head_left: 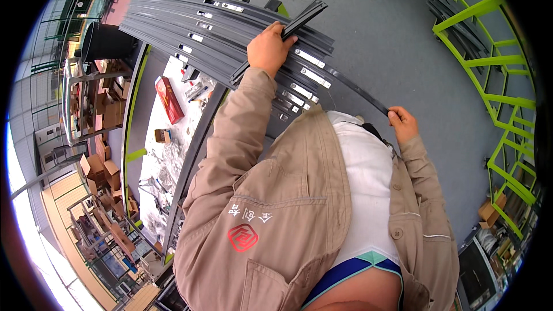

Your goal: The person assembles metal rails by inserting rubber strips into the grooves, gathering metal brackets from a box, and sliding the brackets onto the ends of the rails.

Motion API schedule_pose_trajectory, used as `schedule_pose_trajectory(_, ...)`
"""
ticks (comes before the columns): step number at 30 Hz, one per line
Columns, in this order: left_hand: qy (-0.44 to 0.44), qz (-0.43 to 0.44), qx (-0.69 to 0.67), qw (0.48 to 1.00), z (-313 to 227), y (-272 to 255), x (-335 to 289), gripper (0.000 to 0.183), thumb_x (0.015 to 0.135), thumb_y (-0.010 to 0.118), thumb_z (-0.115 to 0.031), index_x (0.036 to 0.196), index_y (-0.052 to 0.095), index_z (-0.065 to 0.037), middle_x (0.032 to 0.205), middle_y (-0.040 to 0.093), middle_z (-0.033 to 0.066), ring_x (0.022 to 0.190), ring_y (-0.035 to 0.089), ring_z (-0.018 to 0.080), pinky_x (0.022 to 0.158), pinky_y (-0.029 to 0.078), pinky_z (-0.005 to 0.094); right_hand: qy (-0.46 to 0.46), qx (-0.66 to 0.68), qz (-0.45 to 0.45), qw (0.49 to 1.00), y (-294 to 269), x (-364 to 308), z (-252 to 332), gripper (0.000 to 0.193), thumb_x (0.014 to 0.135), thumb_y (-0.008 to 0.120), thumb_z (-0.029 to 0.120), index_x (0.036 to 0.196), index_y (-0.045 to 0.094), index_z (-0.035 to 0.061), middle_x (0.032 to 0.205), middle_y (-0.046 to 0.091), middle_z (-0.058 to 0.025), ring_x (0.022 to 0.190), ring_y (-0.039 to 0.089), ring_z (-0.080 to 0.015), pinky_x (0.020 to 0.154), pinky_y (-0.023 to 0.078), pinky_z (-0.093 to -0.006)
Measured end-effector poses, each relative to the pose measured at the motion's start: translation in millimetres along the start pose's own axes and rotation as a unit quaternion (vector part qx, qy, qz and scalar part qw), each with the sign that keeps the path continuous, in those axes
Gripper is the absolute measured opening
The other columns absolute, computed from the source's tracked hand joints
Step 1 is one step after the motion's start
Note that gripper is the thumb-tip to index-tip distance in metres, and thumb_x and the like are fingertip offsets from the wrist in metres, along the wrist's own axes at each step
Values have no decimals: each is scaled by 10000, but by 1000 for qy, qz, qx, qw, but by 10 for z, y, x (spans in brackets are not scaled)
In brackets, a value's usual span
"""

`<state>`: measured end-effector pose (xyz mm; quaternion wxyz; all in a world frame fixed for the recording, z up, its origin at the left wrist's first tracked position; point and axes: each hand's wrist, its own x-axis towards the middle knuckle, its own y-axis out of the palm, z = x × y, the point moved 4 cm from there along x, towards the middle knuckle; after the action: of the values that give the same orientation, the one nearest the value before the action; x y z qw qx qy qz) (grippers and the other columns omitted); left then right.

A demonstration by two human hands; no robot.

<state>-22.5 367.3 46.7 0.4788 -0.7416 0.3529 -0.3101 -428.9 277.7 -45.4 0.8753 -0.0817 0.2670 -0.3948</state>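
Long dark grey metal profiles (173, 17) lie side by side in a layer in front of me. Bright silver slotted plates (315, 78) sit along them, in one group near my body and another farther left. My left hand (269, 49) is closed around a short dark profile (305, 17) that lies crosswise over the layer; the palm hides its middle. Off to the right, my right hand (403, 124) pinches the free end of a thin dark strip (360, 90). That strip runs back to the layer beside the silver plates.
On the left, a littered white-topped bench (155, 161) holds a red box (168, 99) and a small open carton (163, 136). A black bin (106, 42) stands beyond it. Green metal racks (498, 101) line the right side, one carrying dark profiles (461, 26). Cardboard boxes (101, 170) fill the far left.
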Motion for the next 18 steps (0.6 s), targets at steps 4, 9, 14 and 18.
schedule_pose_trajectory(4,-24,32,17,999,-49,-41,45,421,844,690,-447,1052,660,-83,986,702,90,899,662,331,729,525,414,-13,6,54,998,357,249,331,273,940,592,188,1146,631,13,881,677,-71,827,630,-149,773,508,-299)
schedule_pose_trajectory(9,-24,2,8,1000,-27,-27,-2,431,845,686,-468,1013,649,-72,949,700,101,878,664,330,718,521,418,-42,87,152,984,1087,868,986,381,924,574,116,1289,563,10,1226,647,-148,1070,647,-253,886,517,-348)
schedule_pose_trajectory(14,-23,12,3,1000,-18,-30,11,425,845,685,-454,1027,647,-71,1010,697,73,899,664,315,725,525,412,-9,155,99,983,976,997,724,348,944,594,176,1232,587,-20,1190,648,-125,915,639,-186,773,517,-312)
schedule_pose_trajectory(18,-28,15,-2,999,-19,-35,-10,423,848,680,-444,1020,649,-58,1050,687,58,933,659,306,742,529,407,123,133,204,962,848,749,610,332,965,593,279,1134,650,-1,997,690,-73,775,582,-106,690,495,-278)
